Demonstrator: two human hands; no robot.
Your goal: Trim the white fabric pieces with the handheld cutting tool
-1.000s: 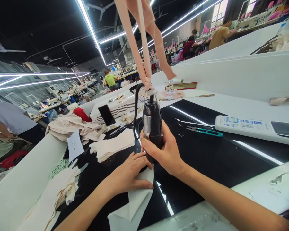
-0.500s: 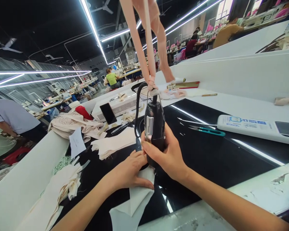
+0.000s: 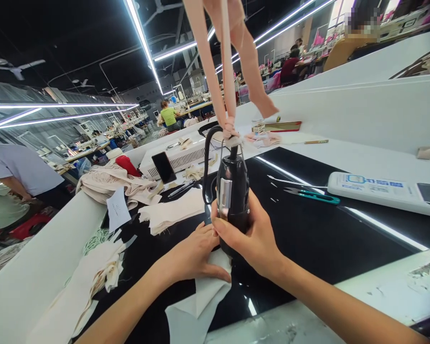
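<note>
Tabletop [image 3: 315, 239], pink strips [image 3: 247, 52], pale cloth [image 3: 204, 306], black tool [image 3: 238, 191]

The pink strips hang over the dark tabletop, knotted to the tool's top, presumably to bear weight and keep it upright. The pale cloth lies at the near side, a flap folded over, its far end beside the tool's base; their contact is hidden. The right hand [image 3: 252, 236] wraps the tool's body, thumb across it, likely to steer. The left hand [image 3: 198, 253], spread palm-down, thumb apart, presses the cloth, likely to stop it sliding. Teal snips [image 3: 322, 196] lie well right, probably kept clear. Since the earlier frame, the tool has come slightly nearer the wearer and the loose strip end has swung right.
</note>
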